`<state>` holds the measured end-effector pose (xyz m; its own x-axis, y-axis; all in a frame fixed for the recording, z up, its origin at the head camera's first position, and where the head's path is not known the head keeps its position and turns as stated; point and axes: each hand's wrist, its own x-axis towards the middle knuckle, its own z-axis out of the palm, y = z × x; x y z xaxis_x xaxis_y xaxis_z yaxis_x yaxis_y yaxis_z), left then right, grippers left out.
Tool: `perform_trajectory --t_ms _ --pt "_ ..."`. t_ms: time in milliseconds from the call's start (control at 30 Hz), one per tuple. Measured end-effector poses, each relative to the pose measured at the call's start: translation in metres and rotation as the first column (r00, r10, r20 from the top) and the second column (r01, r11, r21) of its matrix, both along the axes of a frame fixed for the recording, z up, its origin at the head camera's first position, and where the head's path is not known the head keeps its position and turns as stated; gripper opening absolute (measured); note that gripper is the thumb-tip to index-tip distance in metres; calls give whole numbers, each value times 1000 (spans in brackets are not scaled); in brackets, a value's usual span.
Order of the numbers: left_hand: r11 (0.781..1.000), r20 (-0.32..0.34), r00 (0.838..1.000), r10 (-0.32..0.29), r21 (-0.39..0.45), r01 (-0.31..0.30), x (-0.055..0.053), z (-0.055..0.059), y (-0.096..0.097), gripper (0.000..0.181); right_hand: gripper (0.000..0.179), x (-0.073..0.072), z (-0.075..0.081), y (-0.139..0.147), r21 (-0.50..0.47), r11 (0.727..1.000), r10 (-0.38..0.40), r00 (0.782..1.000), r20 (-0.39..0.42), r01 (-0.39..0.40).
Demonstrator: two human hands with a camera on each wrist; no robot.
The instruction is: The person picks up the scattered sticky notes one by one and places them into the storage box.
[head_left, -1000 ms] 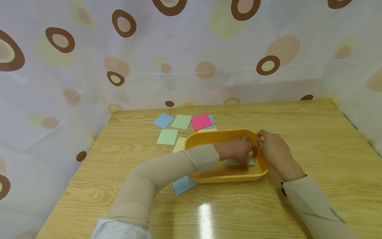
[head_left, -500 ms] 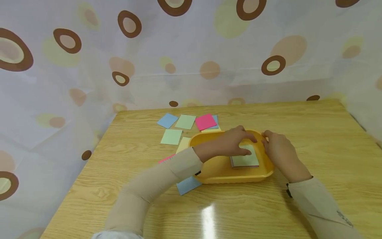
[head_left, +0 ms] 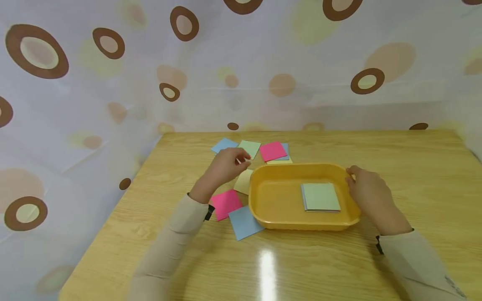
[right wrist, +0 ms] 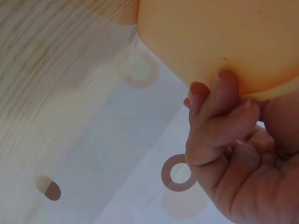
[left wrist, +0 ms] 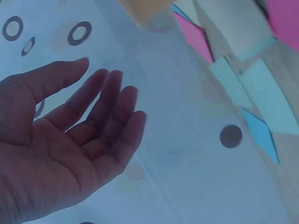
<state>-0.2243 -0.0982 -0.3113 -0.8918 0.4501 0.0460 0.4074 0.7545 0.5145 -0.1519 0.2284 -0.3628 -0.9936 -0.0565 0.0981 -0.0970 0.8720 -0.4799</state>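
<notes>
A yellow-orange plastic tray (head_left: 271,223) sits on the wooden table, holding a neat stack of square paper notes (head_left: 321,197) with a pale green one on top. My right hand (head_left: 370,196) grips the tray's right rim; in the right wrist view its fingers (right wrist: 226,91) lie against the outer wall. Left of the tray, my left hand (head_left: 226,167) hovers above loose notes, fingers loosely bent and holding nothing. Close to it lie a pale green note (head_left: 251,147), a blue note (head_left: 224,144) and a yellow note (head_left: 244,182).
A pink note (head_left: 273,151) overlaps blue and yellow ones behind the tray. Another pink note (head_left: 226,205) and a blue note (head_left: 245,223) lie at the tray's left front. A patterned curtain (head_left: 282,108) borders the table (head_left: 320,267) at the back and left.
My left hand has come up from the stack inside the tray and moved left over the loose notes, uncovering the stack. My right hand stays on the rim. The view has shifted left.
</notes>
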Motion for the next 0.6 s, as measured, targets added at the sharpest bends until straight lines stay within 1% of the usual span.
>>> perform_trajectory --t_ms 67,167,233,300,367,433,500,600 --pt "992 31 999 26 -128 -21 3 -9 -15 21 34 -1 -1 0 5 1000 0 1000 6 -1" --pt "957 102 993 59 -288 -27 8 -23 -31 24 34 -1 -1 1 13 1000 1 1000 7 -1" --pt "930 148 986 81 -367 -21 12 -33 -38 27 34 0 -1 1 18 1000 3 1000 1 -3" --pt "906 187 977 100 -424 -11 14 -41 -44 32 34 1 -1 1 19 1000 7 1000 1 -7" --pt "888 217 970 113 -459 -1 16 -49 -47 37 35 2 -2 0 22 1000 8 1000 -3 -8" --pt "879 228 966 119 -476 4 18 -53 -49 41 34 2 -2 0 24 1000 10 1000 -8 -9" --pt "876 235 964 122 -482 6 18 -55 -51 45 34 1 -2 -2 26 1000 9 1000 -11 -9" --pt "880 239 963 126 -474 3 19 -56 -53 51 34 0 -2 -3 26 1000 9 1000 -20 -8"
